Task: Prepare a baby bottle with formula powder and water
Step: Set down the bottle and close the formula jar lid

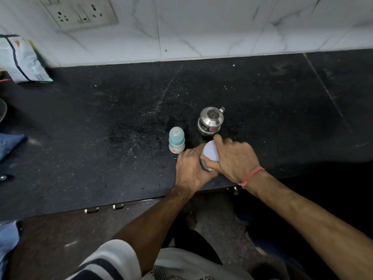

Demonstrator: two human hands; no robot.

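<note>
Tin [211,156] on worktop [101,122], near front edge, between both hands: left hand [190,168] fingers around its left side, right hand [234,158] fingers over its lid. Baby bottle [176,140] upright just left of left fingers. Lidded pot [211,121] just behind right fingers. Packet [21,59] far left, against wall.

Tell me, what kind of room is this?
Probably a home kitchen: a dark stone counter runs along a marble-tiled wall with a power socket, and a small steel pot stands beside a baby bottle.
</note>
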